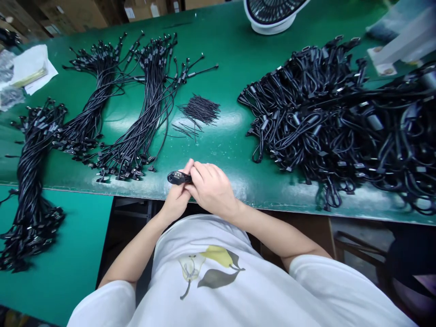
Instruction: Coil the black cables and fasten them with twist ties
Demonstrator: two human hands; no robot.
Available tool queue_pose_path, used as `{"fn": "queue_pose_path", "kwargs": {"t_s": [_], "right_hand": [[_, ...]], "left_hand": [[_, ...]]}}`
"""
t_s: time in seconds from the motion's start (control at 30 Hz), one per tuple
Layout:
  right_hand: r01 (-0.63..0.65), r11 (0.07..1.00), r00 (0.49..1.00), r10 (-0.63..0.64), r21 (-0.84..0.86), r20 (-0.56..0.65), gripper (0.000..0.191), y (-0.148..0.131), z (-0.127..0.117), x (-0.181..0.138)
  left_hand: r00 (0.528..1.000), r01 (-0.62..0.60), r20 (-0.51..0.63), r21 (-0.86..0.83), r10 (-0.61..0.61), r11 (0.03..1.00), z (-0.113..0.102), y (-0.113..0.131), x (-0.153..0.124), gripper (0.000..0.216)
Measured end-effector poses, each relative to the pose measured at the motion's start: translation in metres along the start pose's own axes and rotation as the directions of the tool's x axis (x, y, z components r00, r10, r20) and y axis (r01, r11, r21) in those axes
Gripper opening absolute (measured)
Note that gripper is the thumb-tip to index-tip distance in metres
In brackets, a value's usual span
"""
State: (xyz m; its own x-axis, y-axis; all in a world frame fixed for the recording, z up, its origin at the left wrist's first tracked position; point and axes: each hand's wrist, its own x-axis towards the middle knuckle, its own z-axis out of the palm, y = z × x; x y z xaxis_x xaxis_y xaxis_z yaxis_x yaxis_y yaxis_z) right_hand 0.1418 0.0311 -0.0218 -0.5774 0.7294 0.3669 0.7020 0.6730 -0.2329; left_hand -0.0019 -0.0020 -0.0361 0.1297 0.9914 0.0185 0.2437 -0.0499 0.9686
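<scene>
A coiled black cable (178, 177) is held between my two hands at the table's front edge. My left hand (177, 195) closes round it from the left, thumb raised along its far side. Over its right end my right hand (211, 187) is closed, fingers curled, covering part of the cable. Just beyond my hands lies a small heap of short black ties (201, 110), with a few loose ones beside it. To the left, a bundle of straight black cables (153, 91) stretches across the table, connectors at both ends.
Two more cable bundles, one in the middle left (97, 100) and one far left (32, 168), lie on the green table (221, 54). A big pile of coiled cables (316, 113) covers the right side. A white fan (272, 28) stands at the back; papers (32, 68) lie far left.
</scene>
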Motion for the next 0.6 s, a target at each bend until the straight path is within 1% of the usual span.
{"fn": "queue_pose_path", "kwargs": {"t_s": [0.07, 0.13, 0.17, 0.2, 0.23, 0.3, 0.33, 0.37, 0.43, 0.5, 0.53, 0.6], "right_hand": [[-0.037, 0.998, 0.999, 0.039, -0.054, 0.038, 0.043, -0.002, 0.004, -0.001], [-0.065, 0.994, 0.993, 0.073, -0.087, 0.097, 0.043, 0.002, 0.008, -0.001], [-0.070, 0.993, 0.989, 0.082, -0.098, 0.119, 0.043, 0.006, 0.010, -0.001], [-0.074, 0.991, 0.987, 0.089, -0.110, 0.131, 0.043, 0.011, 0.010, 0.000], [-0.081, 0.989, 0.986, 0.098, -0.123, 0.133, 0.043, 0.016, 0.010, 0.000], [-0.099, 0.985, 0.984, 0.119, -0.145, 0.135, 0.044, 0.026, 0.008, 0.001], [-0.105, 0.983, 0.982, 0.126, -0.148, 0.142, 0.045, 0.029, 0.006, 0.001], [-0.109, 0.984, 0.979, 0.131, -0.142, 0.155, 0.045, 0.032, 0.005, 0.001], [-0.125, 0.986, 0.967, 0.145, -0.107, 0.209, 0.044, 0.036, 0.002, 0.002], [-0.168, 0.984, 0.939, 0.177, -0.056, 0.294, 0.044, 0.039, 0.001, 0.004], [-0.191, 0.981, 0.920, 0.187, -0.023, 0.344, 0.043, 0.041, 0.001, 0.006], [-0.225, 0.973, 0.883, 0.187, 0.040, 0.431, 0.041, 0.047, 0.001, 0.007]], "left_hand": [[0.992, 0.094, 0.093, -0.158, -0.080, 0.983, 0.002, 0.002, 0.002, 0.067], [0.976, 0.196, 0.149, -0.271, -0.160, 0.943, 0.000, 0.000, 0.006, 0.072], [0.972, 0.223, 0.134, -0.295, -0.191, 0.929, -0.002, -0.002, 0.009, 0.070], [0.974, 0.225, 0.081, -0.298, -0.211, 0.928, -0.005, -0.004, 0.012, 0.067], [0.977, 0.204, 0.001, -0.282, -0.213, 0.937, -0.009, -0.006, 0.015, 0.064], [0.973, 0.125, -0.162, -0.220, -0.163, 0.967, -0.015, -0.008, 0.021, 0.059], [0.969, 0.090, -0.212, -0.187, -0.130, 0.978, -0.016, -0.009, 0.024, 0.057], [0.967, 0.066, -0.233, -0.165, -0.104, 0.984, -0.017, -0.008, 0.026, 0.055], [0.971, 0.053, -0.223, -0.149, -0.086, 0.987, -0.018, -0.006, 0.029, 0.051], [0.978, 0.064, -0.192, -0.122, -0.087, 0.990, -0.019, -0.003, 0.032, 0.050], [0.982, 0.070, -0.170, -0.090, -0.085, 0.993, -0.020, -0.002, 0.034, 0.050], [0.991, 0.081, -0.113, 0.028, -0.077, 0.996, -0.025, 0.001, 0.036, 0.048]]}}
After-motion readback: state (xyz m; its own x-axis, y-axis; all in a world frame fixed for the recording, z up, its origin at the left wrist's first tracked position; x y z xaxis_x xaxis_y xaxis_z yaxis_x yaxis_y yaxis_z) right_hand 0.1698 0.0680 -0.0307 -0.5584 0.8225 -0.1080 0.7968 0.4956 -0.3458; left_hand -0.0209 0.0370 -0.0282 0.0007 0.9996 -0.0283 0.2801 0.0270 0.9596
